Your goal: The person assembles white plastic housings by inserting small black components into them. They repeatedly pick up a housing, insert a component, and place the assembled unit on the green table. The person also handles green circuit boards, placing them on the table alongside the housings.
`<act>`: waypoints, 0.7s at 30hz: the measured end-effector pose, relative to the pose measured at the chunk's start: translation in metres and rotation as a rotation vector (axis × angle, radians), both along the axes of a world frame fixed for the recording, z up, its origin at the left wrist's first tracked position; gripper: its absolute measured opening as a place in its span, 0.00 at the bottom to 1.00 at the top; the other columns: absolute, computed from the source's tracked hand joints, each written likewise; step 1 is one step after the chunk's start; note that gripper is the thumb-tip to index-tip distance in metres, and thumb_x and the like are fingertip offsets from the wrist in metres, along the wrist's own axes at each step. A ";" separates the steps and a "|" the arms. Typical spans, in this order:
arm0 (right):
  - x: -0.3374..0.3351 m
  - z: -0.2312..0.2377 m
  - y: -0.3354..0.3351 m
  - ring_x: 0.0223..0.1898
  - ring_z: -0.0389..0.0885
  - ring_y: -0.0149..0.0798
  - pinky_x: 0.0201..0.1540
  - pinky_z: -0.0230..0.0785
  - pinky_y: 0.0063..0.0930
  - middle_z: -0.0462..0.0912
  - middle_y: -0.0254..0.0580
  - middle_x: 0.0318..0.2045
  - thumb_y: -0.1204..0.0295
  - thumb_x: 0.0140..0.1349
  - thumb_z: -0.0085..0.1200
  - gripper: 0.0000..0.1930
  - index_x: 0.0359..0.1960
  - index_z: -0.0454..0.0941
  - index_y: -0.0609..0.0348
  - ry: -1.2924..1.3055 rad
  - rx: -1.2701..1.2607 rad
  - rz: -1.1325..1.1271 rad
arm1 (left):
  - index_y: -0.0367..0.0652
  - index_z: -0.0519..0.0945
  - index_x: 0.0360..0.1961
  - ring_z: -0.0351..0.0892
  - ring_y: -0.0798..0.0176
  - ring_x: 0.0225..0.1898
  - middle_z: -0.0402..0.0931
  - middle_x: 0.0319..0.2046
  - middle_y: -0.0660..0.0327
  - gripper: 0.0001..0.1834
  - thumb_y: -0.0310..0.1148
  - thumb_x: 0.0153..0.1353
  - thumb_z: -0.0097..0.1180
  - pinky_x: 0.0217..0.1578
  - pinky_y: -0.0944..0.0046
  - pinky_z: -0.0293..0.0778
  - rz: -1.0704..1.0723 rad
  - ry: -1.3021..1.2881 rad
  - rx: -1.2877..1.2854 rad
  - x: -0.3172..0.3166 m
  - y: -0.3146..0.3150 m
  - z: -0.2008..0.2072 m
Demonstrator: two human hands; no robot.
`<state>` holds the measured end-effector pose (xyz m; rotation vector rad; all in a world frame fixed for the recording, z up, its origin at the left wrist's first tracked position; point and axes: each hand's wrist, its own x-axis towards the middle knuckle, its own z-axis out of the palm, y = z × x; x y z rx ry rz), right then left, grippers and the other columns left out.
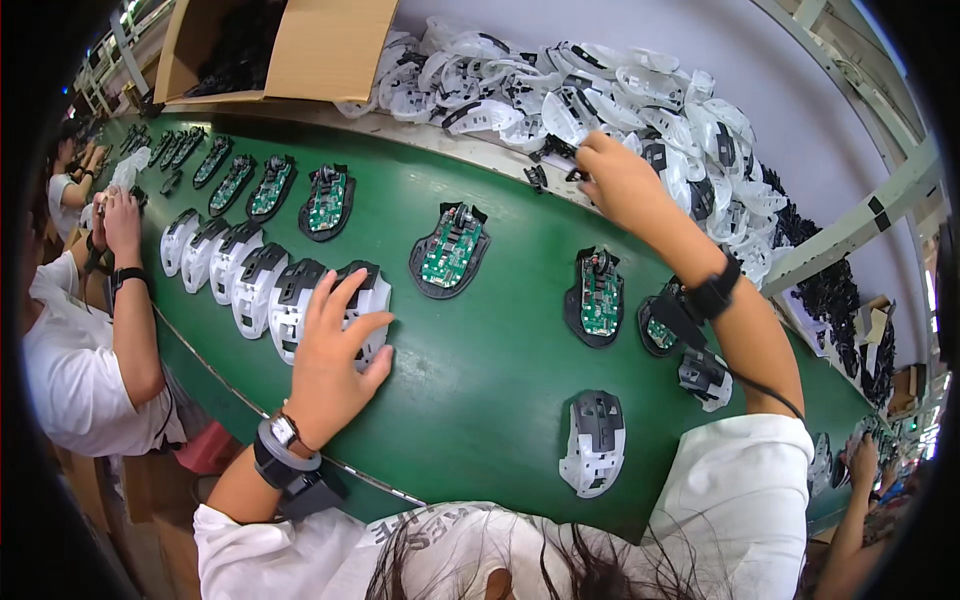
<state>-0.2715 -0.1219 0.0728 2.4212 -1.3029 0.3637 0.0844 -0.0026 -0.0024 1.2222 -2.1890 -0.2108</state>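
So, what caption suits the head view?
Left hand at lined-up grey-and-white plastic shells, right hand beside piled pale plastic shells, over a green table.

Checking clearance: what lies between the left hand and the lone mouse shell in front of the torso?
Bare green tabletop; the head view shows nothing between the left hand and that mouse shell.

A curved white plastic mouse shell with a dark grey upper panel [376, 298], partly covered, lies domed side up on the green worktop [490, 370], panel end away from the near edge, closing the right end of a row of similar shells [263, 285]. A small black plastic part [577, 174], its shape unclear, shows beside the heaped translucent white shells [565, 118].
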 end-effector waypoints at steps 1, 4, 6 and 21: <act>0.001 0.009 0.019 0.35 0.75 0.48 0.34 0.71 0.36 0.73 0.50 0.33 0.75 0.47 0.58 0.07 0.22 0.73 0.63 -0.134 0.056 -0.007 | 0.44 0.78 0.42 0.59 0.40 0.63 0.65 0.59 0.51 0.19 0.26 0.45 0.62 0.61 0.48 0.59 -0.036 0.050 -0.001 0.002 -0.002 0.001; 0.012 0.017 0.077 0.30 0.74 0.48 0.29 0.66 0.36 0.71 0.50 0.28 0.76 0.47 0.61 0.12 0.24 0.67 0.63 -0.310 0.252 -0.027 | 0.41 0.77 0.43 0.74 0.51 0.52 0.72 0.53 0.48 0.15 0.32 0.54 0.55 0.51 0.53 0.72 -0.097 0.772 0.335 0.014 0.003 0.025; 0.035 0.025 0.109 0.28 0.74 0.50 0.28 0.65 0.37 0.71 0.49 0.27 0.77 0.48 0.60 0.12 0.28 0.67 0.62 -0.400 0.358 0.077 | 0.39 0.73 0.50 0.76 0.56 0.49 0.73 0.51 0.50 0.18 0.39 0.64 0.47 0.47 0.54 0.74 -0.176 1.321 0.799 -0.001 0.003 0.036; 0.110 0.006 0.131 0.37 0.72 0.46 0.37 0.68 0.36 0.75 0.43 0.36 0.78 0.43 0.64 0.09 0.26 0.76 0.61 -0.484 0.147 0.232 | 0.41 0.57 0.64 0.71 0.61 0.53 0.67 0.54 0.57 0.32 0.24 0.57 0.51 0.53 0.59 0.72 -0.507 1.375 1.146 -0.057 0.000 0.039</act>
